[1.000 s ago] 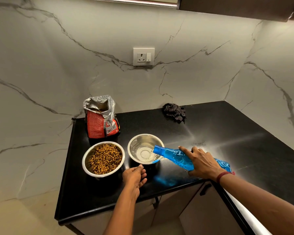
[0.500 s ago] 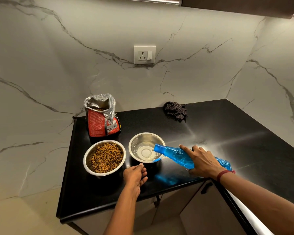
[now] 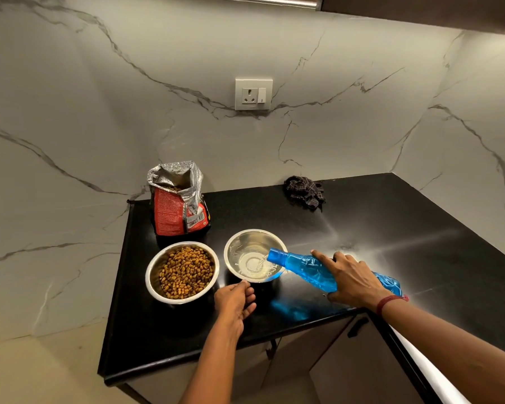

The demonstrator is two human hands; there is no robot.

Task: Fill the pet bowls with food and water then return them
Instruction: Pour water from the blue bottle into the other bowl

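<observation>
Your right hand [image 3: 351,279], lower right of frame, is wrapped around the blue bottle [image 3: 309,268], tipped so its mouth pours water into the steel bowl [image 3: 247,243] at centre. Your left hand [image 3: 236,298] has its fingertips against that bowl's near rim, fingers loosely curled, gripping nothing. Just left sits the kibble-filled bowl [image 3: 153,275]; the opened food bag [image 3: 178,208] stands behind it on the black counter [image 3: 391,223].

Bare forearms, no sleeves; red thread band [image 3: 389,302] round right wrist; left wrist unadorned.
</observation>
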